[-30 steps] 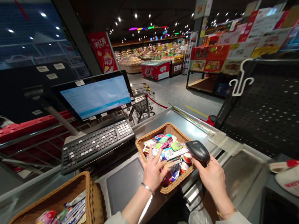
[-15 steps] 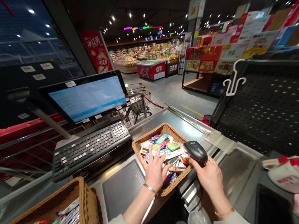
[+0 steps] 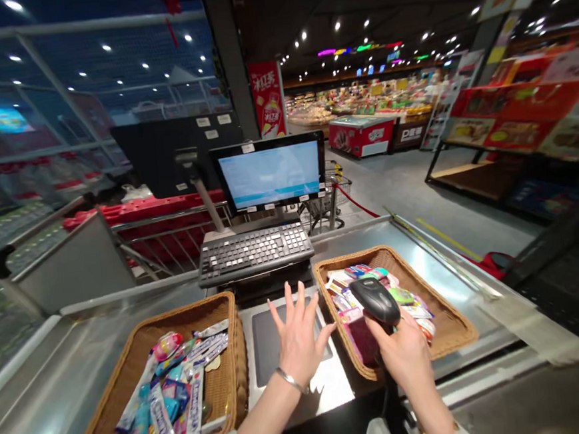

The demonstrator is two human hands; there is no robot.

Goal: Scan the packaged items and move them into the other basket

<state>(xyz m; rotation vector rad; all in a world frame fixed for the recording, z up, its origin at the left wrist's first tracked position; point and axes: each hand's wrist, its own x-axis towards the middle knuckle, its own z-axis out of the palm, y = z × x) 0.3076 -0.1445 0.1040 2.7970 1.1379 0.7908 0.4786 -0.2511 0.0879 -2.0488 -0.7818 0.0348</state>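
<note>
Okay, a long metal counter holds a left basket and a right basket, both woven and full of bright snack packs. A screen and keyboard stand past them. The left hand is open wide over a dark flat plate between the baskets. The right hand grips a black scanner above the right basket.

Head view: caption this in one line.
Right hand holds a scanner over a basket; left hand spreads open beside it.
</note>
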